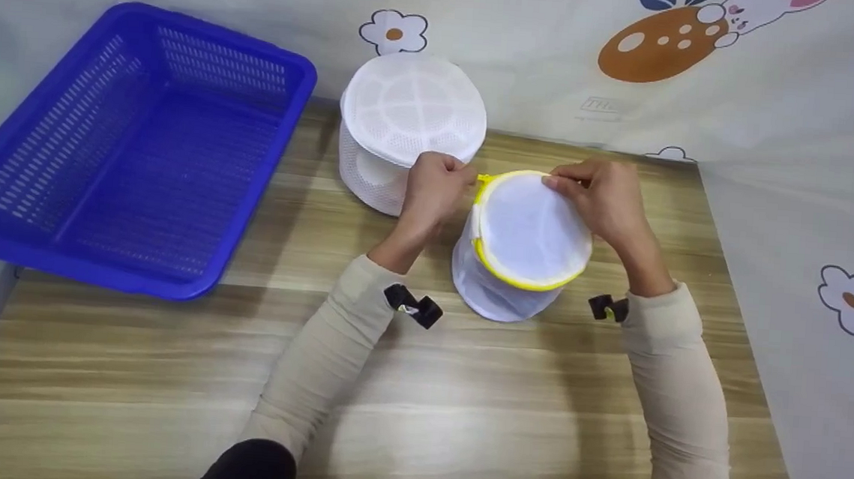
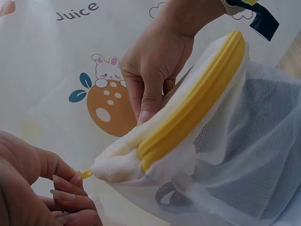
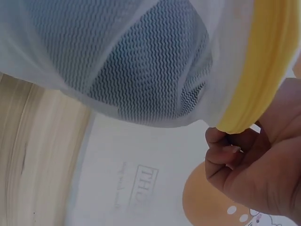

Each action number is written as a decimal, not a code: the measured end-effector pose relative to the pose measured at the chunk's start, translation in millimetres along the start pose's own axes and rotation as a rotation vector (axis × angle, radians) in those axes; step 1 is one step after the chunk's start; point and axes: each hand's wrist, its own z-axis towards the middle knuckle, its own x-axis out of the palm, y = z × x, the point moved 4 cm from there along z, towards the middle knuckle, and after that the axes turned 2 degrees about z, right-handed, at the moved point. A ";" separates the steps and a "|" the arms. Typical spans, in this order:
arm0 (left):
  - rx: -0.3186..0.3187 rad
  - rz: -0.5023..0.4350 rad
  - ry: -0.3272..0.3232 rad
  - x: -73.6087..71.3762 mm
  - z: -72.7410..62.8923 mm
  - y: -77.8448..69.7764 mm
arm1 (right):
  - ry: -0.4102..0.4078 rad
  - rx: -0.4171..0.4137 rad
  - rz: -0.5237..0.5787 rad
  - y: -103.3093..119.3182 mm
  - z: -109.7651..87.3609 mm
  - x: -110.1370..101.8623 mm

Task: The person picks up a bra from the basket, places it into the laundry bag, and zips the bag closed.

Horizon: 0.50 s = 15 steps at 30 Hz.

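Note:
A white mesh laundry bag point(image 1: 533, 228) with a yellow zipper point(image 1: 528, 283) round its top stands on the table in the head view. My left hand point(image 1: 434, 189) is at the upper left of its rim and pinches the small yellow zipper pull point(image 2: 86, 174), which shows in the left wrist view. On the far side of the rim, my right hand point(image 1: 608, 201) grips the edge between thumb and fingers. The right wrist view shows the bag's side mesh point(image 3: 150, 66) close up, with the right fingers curled under the yellow zipper band.
A second, larger white mesh laundry bag point(image 1: 414, 107) stands behind my left hand. At the left is a blue plastic basket point(image 1: 265, 183) with slotted walls. The wood-grain table point(image 1: 461, 400) meets a printed sheet point(image 1: 789, 220) at the back and right.

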 end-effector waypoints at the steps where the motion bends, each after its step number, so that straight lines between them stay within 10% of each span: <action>1: -0.002 0.001 -0.013 -0.3 -0.6 -0.3 | -0.020 0.004 -0.004 -1.7 -0.9 -1.2; 15: 0.009 0.104 -0.131 1.1 -7.2 0.0 | -0.275 0.150 -0.053 -11.1 -12.9 -6.1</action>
